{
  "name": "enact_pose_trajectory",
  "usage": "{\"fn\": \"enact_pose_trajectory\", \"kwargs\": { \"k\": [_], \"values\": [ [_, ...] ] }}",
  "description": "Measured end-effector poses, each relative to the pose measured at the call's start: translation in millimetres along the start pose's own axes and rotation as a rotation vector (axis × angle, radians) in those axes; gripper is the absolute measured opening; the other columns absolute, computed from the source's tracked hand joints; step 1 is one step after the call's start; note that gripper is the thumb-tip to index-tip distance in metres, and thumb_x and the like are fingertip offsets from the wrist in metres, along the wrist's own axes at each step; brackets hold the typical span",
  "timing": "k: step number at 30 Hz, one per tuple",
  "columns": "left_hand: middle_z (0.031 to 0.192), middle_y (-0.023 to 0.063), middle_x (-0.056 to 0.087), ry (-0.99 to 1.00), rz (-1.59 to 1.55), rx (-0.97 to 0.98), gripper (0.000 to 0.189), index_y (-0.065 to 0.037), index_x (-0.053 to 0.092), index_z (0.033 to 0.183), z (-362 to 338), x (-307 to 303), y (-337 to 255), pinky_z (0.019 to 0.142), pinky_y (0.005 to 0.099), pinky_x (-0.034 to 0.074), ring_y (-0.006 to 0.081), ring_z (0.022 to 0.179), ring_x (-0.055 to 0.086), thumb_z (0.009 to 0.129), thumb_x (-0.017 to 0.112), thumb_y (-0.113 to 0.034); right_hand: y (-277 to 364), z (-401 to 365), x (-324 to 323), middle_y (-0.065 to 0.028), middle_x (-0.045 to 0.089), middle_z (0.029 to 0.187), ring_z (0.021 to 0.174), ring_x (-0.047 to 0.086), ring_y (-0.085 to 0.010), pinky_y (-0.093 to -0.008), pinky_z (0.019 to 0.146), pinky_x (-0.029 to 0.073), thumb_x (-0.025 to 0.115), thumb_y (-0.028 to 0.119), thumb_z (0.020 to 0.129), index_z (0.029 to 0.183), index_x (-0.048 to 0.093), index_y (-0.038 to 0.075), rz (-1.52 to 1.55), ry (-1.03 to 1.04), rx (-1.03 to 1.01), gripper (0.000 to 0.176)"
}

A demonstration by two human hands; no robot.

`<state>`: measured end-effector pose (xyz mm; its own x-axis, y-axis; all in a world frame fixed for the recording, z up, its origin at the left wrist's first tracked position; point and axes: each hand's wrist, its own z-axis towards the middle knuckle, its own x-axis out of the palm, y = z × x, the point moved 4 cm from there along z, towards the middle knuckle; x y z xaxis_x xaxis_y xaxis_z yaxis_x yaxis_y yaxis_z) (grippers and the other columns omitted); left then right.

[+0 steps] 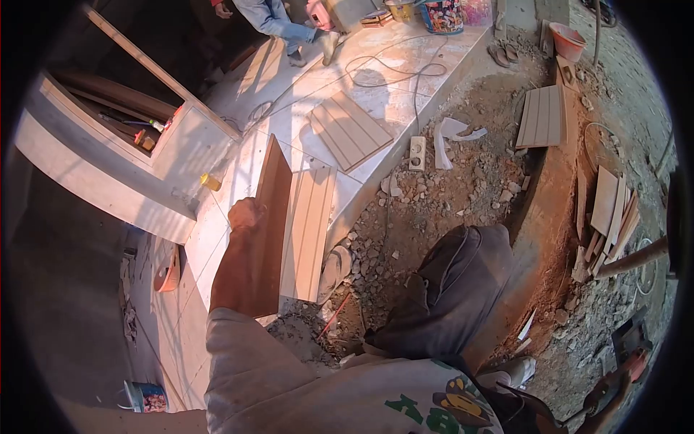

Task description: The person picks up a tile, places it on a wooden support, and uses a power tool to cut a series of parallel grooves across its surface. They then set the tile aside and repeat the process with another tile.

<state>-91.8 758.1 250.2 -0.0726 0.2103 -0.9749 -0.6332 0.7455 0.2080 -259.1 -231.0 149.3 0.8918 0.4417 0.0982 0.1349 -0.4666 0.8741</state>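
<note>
My left hand (246,214) is closed over the upper left edge of a brown wooden board (273,210), which stands tilted on its edge. Right beside this board lies a pale grooved panel (309,231), partly on the tiled floor and reaching past its edge. Down at the lower right, my right hand (601,396) is wrapped round a dark power tool (630,337) with a squarish plate and an orange-red part. Its exact kind I cannot tell. Another grooved panel (350,130) rests flat on the tiles ahead.
A white socket strip (417,153) with a cable lies on the rubble. One more grooved panel (541,116) leans by the brick ledge (538,217), near stacked offcuts (611,213). A yellow cup (210,181) sits by the wall. Another person's legs (278,25) are at the back.
</note>
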Motion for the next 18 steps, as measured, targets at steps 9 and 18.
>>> {"fn": "enact_pose_trajectory", "kwargs": {
  "k": [9, 18],
  "values": [
    [0.097, 0.0176, 0.072, -0.040, 0.010, 0.038, 0.036, -0.006, 0.072, 0.097, 3, 16, -7, 0.087, 0.0432, 0.053, 0.0337, 0.096, 0.068, 0.085, 0.063, -0.039, -8, 79, -51, -0.0118, 0.062, 0.094, 0.072, 0.053, -0.0237, -0.0367, 0.049, 0.043, 0.061, 0.048, 0.086, 0.117, 0.062, 0.015, 0.015, 0.071, 0.032, 0.045],
    [0.095, 0.0172, 0.072, -0.040, 0.043, 0.104, 0.034, -0.006, 0.071, 0.096, 13, 50, -28, 0.085, 0.0445, 0.053, 0.0343, 0.093, 0.069, 0.086, 0.063, -0.038, -38, 81, -89, -0.0121, 0.062, 0.093, 0.071, 0.054, -0.0235, -0.0365, 0.048, 0.043, 0.062, 0.049, 0.086, 0.116, 0.062, 0.013, 0.055, 0.095, 0.113, 0.046]
  ]
}}
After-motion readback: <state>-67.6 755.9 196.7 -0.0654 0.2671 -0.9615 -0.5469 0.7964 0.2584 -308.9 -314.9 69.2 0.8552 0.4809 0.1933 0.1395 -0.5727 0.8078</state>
